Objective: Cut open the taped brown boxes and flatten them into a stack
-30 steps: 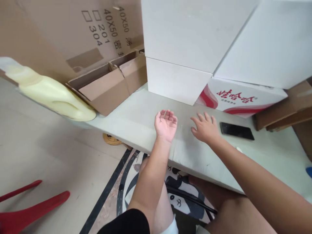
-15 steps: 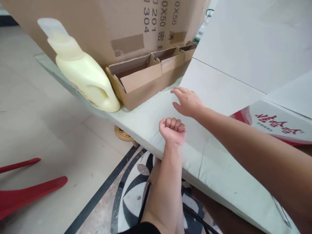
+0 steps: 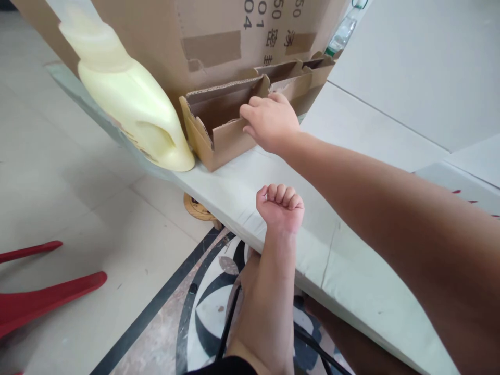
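My right hand (image 3: 271, 122) reaches over the front wall of a long, low cardboard box (image 3: 232, 146). Its fingers bend over the top edge while the thumb stays on the outer side; part of the grip is hidden behind the knuckles. The box is open at the top and shows dark inner compartments. My left hand (image 3: 280, 208) is closed in a fist, wrist turned up, above the pale tabletop (image 3: 234, 192). Nothing shows in that fist. Left of the box stands a pale yellow jug-like bottle (image 3: 133, 104) with a moulded handle and a translucent cap.
Behind the small box rises a large printed carton (image 3: 156, 31). A clear plastic bottle (image 3: 344, 34) shows at the back right, beside white panels (image 3: 422, 67). Red chair-like parts (image 3: 50, 302) lie at lower left, and a small wooden stool (image 3: 197, 208) is under the table edge.
My right hand has moved forward and left from above the tabletop onto the box's front edge. My left fist stays nearly in place. The view has shifted slightly.
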Action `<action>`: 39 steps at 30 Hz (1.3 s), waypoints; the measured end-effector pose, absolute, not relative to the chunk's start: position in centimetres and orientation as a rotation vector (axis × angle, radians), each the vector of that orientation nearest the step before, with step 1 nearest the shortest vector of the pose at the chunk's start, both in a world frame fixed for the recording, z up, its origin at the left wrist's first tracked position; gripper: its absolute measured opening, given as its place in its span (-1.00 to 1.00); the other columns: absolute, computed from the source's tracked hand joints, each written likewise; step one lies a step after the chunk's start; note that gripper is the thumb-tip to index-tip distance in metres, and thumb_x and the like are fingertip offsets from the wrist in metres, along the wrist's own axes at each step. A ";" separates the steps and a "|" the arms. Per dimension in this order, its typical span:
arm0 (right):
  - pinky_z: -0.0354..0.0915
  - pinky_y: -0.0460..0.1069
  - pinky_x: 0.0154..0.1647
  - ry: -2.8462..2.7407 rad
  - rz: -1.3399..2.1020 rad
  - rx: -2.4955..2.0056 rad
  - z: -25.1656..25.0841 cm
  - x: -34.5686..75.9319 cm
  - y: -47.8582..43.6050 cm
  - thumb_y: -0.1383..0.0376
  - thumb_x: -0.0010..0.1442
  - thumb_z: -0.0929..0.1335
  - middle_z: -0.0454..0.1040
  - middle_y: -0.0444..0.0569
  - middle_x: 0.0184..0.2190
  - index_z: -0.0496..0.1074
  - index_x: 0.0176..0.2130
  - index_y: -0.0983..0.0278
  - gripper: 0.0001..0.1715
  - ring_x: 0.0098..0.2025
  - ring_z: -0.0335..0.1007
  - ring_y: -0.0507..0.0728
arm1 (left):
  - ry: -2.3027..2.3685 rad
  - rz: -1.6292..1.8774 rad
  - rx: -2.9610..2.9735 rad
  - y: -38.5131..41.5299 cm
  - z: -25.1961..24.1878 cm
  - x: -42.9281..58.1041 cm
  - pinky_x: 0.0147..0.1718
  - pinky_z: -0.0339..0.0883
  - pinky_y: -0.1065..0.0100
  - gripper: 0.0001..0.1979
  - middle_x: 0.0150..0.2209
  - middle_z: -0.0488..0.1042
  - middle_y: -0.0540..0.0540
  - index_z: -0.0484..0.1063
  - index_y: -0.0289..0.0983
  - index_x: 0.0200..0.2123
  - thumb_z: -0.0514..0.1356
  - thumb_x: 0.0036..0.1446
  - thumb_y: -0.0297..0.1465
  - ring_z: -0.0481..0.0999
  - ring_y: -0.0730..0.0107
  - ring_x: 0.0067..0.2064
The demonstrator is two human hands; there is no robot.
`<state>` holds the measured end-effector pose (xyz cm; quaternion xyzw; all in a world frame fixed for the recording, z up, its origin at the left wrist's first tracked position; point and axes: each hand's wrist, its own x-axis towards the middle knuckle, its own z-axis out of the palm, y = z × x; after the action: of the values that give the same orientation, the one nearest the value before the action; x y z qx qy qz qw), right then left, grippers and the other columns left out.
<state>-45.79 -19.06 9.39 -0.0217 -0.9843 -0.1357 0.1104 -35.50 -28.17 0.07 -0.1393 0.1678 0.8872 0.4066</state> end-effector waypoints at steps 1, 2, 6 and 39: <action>0.32 0.25 0.18 -2.907 -0.404 -0.068 9.5 -45.1 -19.0 0.29 0.37 0.32 0.55 0.04 -0.10 0.45 -0.10 0.26 -0.86 -0.04 0.55 0.26 | 0.444 2.241 -0.333 -28.0 0.0 -35.3 -0.57 -0.18 0.31 -0.57 -0.55 -0.28 0.02 -0.26 -0.27 -0.56 -0.28 0.40 -0.32 -0.21 0.40 -0.52; 0.32 0.25 0.15 -2.920 -0.404 -0.078 9.7 -44.3 -18.9 0.30 0.35 0.33 0.55 0.05 -0.09 0.45 -0.10 0.26 -0.87 -0.05 0.54 0.27 | 0.476 2.243 -0.308 -27.9 0.0 -35.2 -0.57 -0.17 0.31 -0.56 -0.55 -0.27 0.02 -0.26 -0.27 -0.56 -0.28 0.41 -0.30 -0.20 0.41 -0.52; 0.30 0.20 0.10 -2.955 -0.359 -0.088 10.1 -40.8 -18.3 0.29 0.38 0.29 0.52 0.06 -0.06 0.44 -0.04 0.25 -0.81 -0.01 0.50 0.27 | 0.578 2.249 -0.215 -27.4 0.0 -34.6 -0.58 -0.14 0.34 -0.52 -0.54 -0.26 0.03 -0.25 -0.26 -0.56 -0.25 0.43 -0.23 -0.18 0.43 -0.53; 0.49 0.23 -0.19 -1.554 0.475 -1.115 1.2 6.3 -12.3 0.12 0.28 0.30 0.59 0.11 -0.22 0.50 -0.18 0.12 -0.78 -0.12 0.60 0.35 | 0.949 2.030 0.625 -24.8 3.5 -25.3 -0.66 0.02 0.43 -0.44 -0.71 -0.16 0.13 0.08 -0.20 -0.69 0.29 0.13 -0.09 -0.05 0.53 -0.67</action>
<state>6.35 -12.30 1.19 -0.4715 -0.6573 0.2009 0.5525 -25.26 -24.81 3.47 0.2465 0.3746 0.8011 0.3964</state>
